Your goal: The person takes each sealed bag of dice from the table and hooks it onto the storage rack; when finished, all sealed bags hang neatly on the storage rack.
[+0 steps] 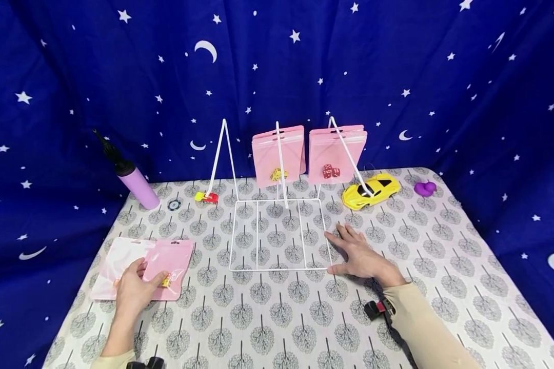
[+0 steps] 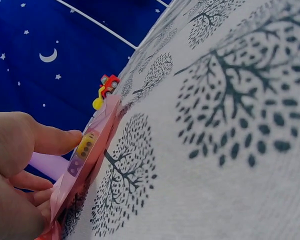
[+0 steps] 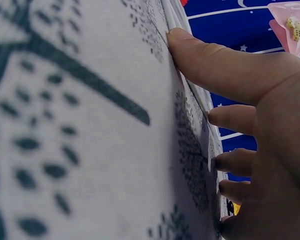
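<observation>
My left hand point(image 1: 133, 289) pinches the left side of a pink zip pouch point(image 1: 175, 261) on the table at the left. Its thumb lies on the pouch's front beside the yellow dice point(image 2: 86, 145) inside, with the other fingers at the edge behind. Under and beside this pouch is a paler zip pouch point(image 1: 124, 251), partly hidden by the hand. My right hand point(image 1: 360, 256) rests with spread fingers on the tablecloth, thumb and index finger at the right side of a white wire rack point(image 1: 268, 269). On the rack's hooks hang pink pouches with yellow dice point(image 1: 264, 154) and red dice point(image 1: 320, 151).
A lilac pump point(image 1: 140, 188) stands at the back left near a poker chip point(image 1: 174, 204). A small red and yellow toy car point(image 1: 210, 198) sits by the rack's left hook. Behind the right hand are a yellow toy car point(image 1: 378, 189) and a purple duck point(image 1: 424, 189).
</observation>
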Tool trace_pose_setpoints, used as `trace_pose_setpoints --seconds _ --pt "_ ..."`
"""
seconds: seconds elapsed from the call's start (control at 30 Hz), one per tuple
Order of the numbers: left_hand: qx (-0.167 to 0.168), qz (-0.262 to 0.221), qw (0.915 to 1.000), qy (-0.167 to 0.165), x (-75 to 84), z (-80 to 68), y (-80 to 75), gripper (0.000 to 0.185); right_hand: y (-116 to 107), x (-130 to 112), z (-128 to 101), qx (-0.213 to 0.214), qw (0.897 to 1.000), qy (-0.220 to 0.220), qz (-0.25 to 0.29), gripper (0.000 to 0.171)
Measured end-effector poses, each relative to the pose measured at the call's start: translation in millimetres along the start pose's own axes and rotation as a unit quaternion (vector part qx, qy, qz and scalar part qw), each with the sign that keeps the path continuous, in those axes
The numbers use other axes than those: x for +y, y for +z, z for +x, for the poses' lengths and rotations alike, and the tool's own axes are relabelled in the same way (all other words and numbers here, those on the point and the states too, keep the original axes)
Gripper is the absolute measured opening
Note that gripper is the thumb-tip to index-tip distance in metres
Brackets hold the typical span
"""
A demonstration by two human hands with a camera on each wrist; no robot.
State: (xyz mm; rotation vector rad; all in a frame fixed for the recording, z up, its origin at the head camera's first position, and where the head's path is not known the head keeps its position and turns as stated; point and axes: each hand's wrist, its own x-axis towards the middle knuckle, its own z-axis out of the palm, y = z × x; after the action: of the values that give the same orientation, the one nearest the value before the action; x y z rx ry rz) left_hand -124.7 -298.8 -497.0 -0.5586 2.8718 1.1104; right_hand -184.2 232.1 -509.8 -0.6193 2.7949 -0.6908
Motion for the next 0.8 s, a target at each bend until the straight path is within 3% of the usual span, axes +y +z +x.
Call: trace_pose_setpoints --seconds 0.8 --pt "0.042 -0.008 0.9988 0.024 6.4 -5.9 3.2 0.078 -0.2 -0.1 -0.2 0.001 1.000 0.000 0.003 0.096"
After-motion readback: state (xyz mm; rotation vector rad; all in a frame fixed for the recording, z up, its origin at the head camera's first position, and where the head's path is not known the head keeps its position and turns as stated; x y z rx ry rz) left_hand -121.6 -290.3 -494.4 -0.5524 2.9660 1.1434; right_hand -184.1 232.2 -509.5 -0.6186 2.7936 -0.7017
